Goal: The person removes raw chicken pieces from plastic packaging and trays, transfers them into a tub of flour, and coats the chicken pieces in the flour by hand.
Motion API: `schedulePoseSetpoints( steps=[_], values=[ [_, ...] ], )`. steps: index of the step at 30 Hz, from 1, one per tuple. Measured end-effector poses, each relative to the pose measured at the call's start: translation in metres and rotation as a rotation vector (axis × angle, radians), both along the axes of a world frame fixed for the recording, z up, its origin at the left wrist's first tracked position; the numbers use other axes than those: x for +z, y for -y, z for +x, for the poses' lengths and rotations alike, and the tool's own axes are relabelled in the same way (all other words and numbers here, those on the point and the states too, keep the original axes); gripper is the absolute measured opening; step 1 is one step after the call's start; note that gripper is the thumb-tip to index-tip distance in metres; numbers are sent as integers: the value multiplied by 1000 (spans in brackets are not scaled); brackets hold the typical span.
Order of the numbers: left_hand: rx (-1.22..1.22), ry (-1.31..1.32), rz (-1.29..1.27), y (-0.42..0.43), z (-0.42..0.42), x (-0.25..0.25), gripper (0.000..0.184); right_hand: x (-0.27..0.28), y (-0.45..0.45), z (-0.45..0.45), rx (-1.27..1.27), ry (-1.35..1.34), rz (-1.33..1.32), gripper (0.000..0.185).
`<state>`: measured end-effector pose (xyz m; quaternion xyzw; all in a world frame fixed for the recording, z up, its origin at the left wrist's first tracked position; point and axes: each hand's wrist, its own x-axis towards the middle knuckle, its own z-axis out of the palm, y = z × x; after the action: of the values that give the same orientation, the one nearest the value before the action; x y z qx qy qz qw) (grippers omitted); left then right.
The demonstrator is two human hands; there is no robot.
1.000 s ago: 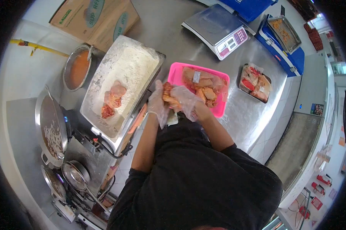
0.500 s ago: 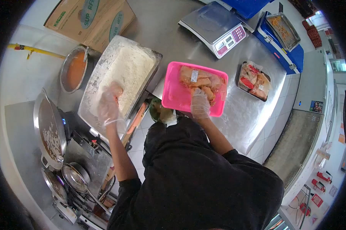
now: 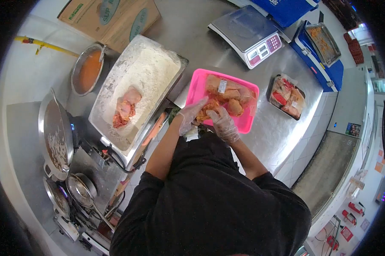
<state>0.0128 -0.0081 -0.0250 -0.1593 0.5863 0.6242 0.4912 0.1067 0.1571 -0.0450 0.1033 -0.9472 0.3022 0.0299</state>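
Observation:
My left hand (image 3: 191, 117), in a clear plastic glove, is at the near left edge of a pink tray (image 3: 195, 86), its fingers against a piece of seasoned raw chicken (image 3: 207, 109). From the other side my right hand (image 3: 225, 125), gloved the same way, grips that piece. Behind it in the tray lies a clear bag of chicken (image 3: 231, 90) with a white label. To the left, raw chicken pieces (image 3: 126, 106) rest on white flour (image 3: 152, 64) in a large metal pan (image 3: 99, 106).
A scale (image 3: 243, 32) stands at the back. On the right is a black tray of packed meat (image 3: 287, 96), near a blue cooler (image 3: 318, 59). A bowl of orange liquid (image 3: 89, 70), a cardboard box (image 3: 111, 21) and a wide wok (image 3: 56, 132) are on the left.
My left hand has left the flour pan and come over to the pink tray, leaving chicken lying on the flour. A chicken piece is now between both hands. The view has shifted slightly.

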Motion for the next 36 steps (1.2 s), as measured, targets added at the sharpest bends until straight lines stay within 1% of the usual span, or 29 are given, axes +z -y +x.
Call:
schedulePoseSetpoints(
  steps=[1, 3, 4, 5, 6, 7, 8, 10, 11, 12, 14, 15, 17, 18, 20, 21, 23, 24, 25, 26, 27, 28, 30, 31, 33, 34, 35, 36],
  values=[
    [29, 25, 27, -7, 0, -1, 59, 1, -4, -2, 4, -40, -19, 38],
    [83, 74, 76, -18, -1, -3, 56, 1, -10, -12, -164, -134, -104, 39],
    [91, -19, 83, -20, -1, -12, 58, 2, -12, -16, -249, -185, -148, 40],
    [100, -115, 93, -22, -2, -27, 60, 4, -13, -18, -407, -34, -563, 41],
    [113, -209, 103, -26, -4, -21, 62, 8, -12, -19, -552, 127, -980, 44],
    [-63, -324, 113, -26, -6, -14, 64, 12, -13, -18, -689, 301, -1398, 46],
    [-241, -436, 123, -21, -10, -7, 66, 17, -16, -21, -668, 434, -1356, 44],
    [-437, -475, 97, -19, -14, -8, 63, 35, -23, -29, -621, 697, -1265, 41],
    [-455, -402, 61, -20, -14, -26, 58, 29, -22, -25, -569, 667, -1355, 43],
    [-473, -335, 24, -21, -16, -39, 53, 26, -19, -24, -600, 603, -1311, 42],
    [-201, -471, 42, -38, -9, -45, 49, 22, -9, -28, -652, 473, -1224, 41],
    [-64, -532, 50, -46, -2, -45, 48, 18, -3, -29, -683, 398, -1074, 38],
    [-82, -800, -141, -53, 10, -34, 46, 13, 6, -29, -736, 251, -767, 34],
    [-89, -934, -237, -55, 13, -25, 46, 13, 5, -29, -738, 185, -704, 33],
    [-128, -825, -141, -52, 9, 5, 46, 13, 2, -29, -734, 57, -581, 30],
    [-151, -766, -95, -48, 7, 17, 46, 14, -2, -30, -707, 76, -567, 31],
    [-291, -783, 2, -43, -7, 23, 46, 18, -20, -29, -648, 119, -534, 33],
    [-337, -794, 39, -38, -17, 27, 47, 0, -35, -23, -508, -174, -54, 33],
    [-410, -907, 42, -39, -23, 61, 46, -19, -48, -20, -316, -476, 395, 32],
    [-450, -921, 68, -48, -33, 65, 50, -19, -54, -23, -389, -293, 40, 31],
    [-489, -934, 94, -56, -42, 68, 55, 17, -58, -28, -395, -103, -232, 31],
    [-527, -947, 121, -66, -49, 72, 60, 29, -62, -32, -425, -64, -255, 32],
    [-657, -969, 77, -81, -59, 102, 51, 53, -75, -39, -487, 15, -299, 38],
    [-676, -1014, 86, -94, -66, 109, 50, 57, -90, -43, -545, 40, -418, 43],
    [-608, -1133, 101, -114, -71, 117, 47, 66, -102, -49, -677, 23, -1046, 54],
    [-578, -1173, 107, -125, -72, 118, 46, 75, -108, -53, -706, -7, -1221, 59],
    [-566, -1211, 116, -134, -71, 118, 45, 83, -108, -54, -724, -50, -1256, 59],
    [-560, -1228, 133, -142, -69, 117, 44, 92, -105, -55, -716, -62, -1237, 59]
  ],
)
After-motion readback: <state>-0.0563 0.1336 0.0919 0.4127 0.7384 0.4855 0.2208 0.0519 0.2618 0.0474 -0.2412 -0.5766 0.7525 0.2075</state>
